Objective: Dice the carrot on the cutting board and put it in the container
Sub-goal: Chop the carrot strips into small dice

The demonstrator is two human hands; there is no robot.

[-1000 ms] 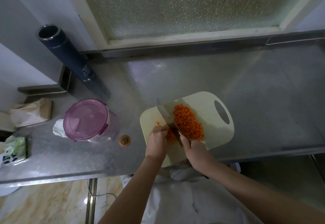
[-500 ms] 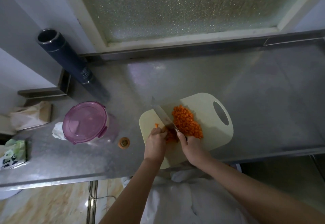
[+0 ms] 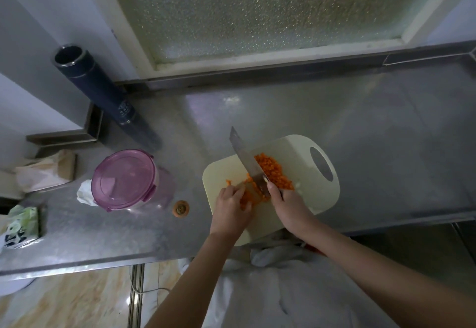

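one steel desk carries everything. one pale cutting board lies at its near edge, within reach of both arms, handle hole turned to the right. one container, purple lid on, stands well apart to the left; in my judgement it must be opened before any transfer. one knife slants across the board, heel down beside the uncut stock. two grips: right grip is clenched round the knife handle, one finger laid against the blade for control; left grip is curled over the uncut carrot, pinning it to the board. one heap of diced carrot lies right of the blade, clear of the cut. one carrot stub lies discarded on the desk, between board and container.
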